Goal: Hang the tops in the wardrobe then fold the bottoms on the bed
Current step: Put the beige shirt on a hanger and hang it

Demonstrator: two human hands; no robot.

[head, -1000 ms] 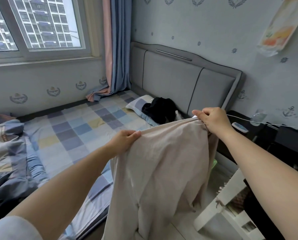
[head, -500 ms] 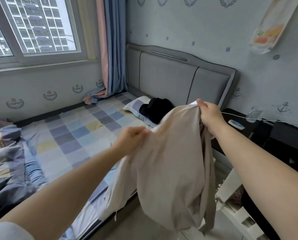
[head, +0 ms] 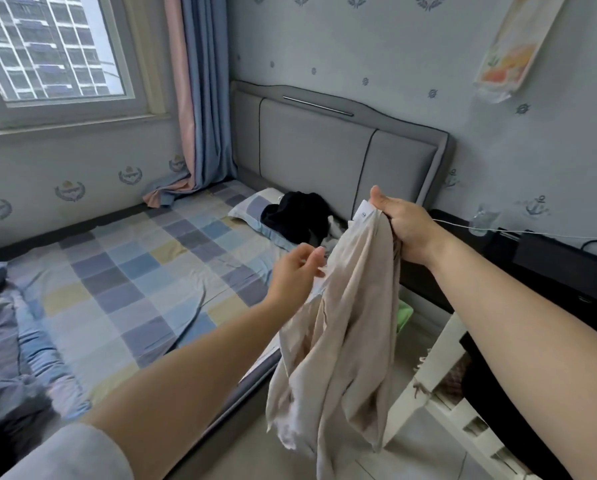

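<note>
Nearby, checked bed (head: 124,292), grey headboard (head: 325,150).

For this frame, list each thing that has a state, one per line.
beige garment: bunched, hanging off the floor beside the bed
right hand: grips the garment's top edge
left hand: fingers curled at the garment's side; grip unclear
black garment: crumpled on the pillow
pillow: flat at the headboard
bed sheet: spread, wrinkled
curtain: drawn aside
</note>
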